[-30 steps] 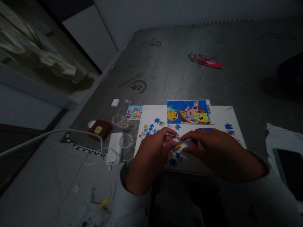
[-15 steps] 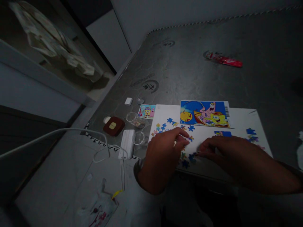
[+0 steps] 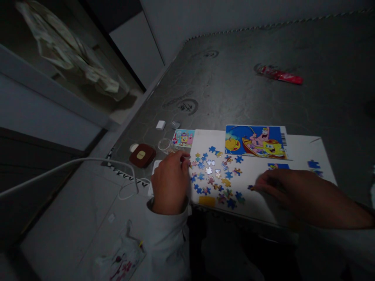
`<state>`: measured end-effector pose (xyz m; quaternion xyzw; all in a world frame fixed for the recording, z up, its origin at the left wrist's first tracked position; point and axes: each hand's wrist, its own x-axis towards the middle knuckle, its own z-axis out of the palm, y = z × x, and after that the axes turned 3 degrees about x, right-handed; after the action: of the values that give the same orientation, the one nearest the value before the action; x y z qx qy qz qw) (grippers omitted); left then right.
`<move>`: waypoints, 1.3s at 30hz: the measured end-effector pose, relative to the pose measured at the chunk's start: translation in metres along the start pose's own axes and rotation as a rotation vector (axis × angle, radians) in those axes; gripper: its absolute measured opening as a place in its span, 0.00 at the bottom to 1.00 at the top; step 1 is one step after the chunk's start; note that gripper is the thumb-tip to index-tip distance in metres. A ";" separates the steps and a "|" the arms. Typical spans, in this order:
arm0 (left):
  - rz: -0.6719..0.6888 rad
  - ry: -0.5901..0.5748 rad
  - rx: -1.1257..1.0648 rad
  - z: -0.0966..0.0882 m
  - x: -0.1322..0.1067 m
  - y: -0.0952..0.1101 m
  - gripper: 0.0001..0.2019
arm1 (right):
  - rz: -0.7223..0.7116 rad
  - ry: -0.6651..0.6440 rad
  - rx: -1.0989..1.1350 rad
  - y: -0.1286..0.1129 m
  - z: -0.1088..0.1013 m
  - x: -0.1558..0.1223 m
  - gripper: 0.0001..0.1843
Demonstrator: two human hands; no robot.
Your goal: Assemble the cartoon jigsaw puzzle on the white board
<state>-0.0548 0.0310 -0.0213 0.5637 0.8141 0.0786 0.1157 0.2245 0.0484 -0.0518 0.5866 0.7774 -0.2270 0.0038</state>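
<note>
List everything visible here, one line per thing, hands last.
white board: one, white, on the grey mat
loose puzzle pieces: many, mostly blue and yellow, scattered on the board
cartoon reference picture: one, blue, board's far edge
small cartoon card: one, left of the board
brown case: one, left of the card
white cable: one, left
red wrapper: one, far on the mat
left hand: at the board's left edge
right hand: fingertips at a blue piece

Home, bedroom: bare quilted mattress (image 3: 263, 89) with piped edge, white wall, dim light. Domestic clutter on the mattress: cartoon jigsaw on white board (image 3: 295, 148), charger (image 3: 152, 177) with cable, snack wrapper (image 3: 279, 75).
</note>
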 end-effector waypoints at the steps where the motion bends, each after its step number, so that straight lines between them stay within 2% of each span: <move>1: -0.005 -0.014 0.015 -0.001 0.000 -0.001 0.09 | 0.015 -0.029 0.007 -0.001 -0.001 0.001 0.19; 3: -0.014 -0.047 0.033 -0.002 0.000 -0.002 0.08 | 0.034 -0.086 0.028 -0.002 -0.002 0.003 0.19; 6: -0.039 -0.083 0.044 -0.002 0.000 -0.003 0.07 | 0.047 -0.088 0.020 -0.003 -0.003 0.005 0.17; 14: -0.071 -0.087 0.065 -0.002 0.000 -0.003 0.06 | 0.089 -0.117 0.005 -0.004 -0.003 0.008 0.15; 18: -0.069 -0.047 0.056 0.000 0.002 -0.001 0.06 | 0.075 -0.099 0.013 -0.005 -0.004 0.007 0.18; 23: 0.023 0.045 -0.064 0.009 0.005 0.004 0.09 | 0.059 -0.084 0.024 -0.009 -0.008 0.005 0.18; 29: 0.076 0.029 -0.063 0.016 0.007 0.005 0.11 | 0.031 -0.050 0.024 -0.002 -0.005 0.005 0.20; 39: 0.071 0.030 -0.133 0.018 0.010 0.005 0.06 | 0.061 -0.060 0.006 -0.005 -0.007 0.005 0.19</move>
<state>-0.0491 0.0420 -0.0384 0.5821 0.7882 0.1449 0.1378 0.2205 0.0545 -0.0451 0.6031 0.7580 -0.2464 0.0323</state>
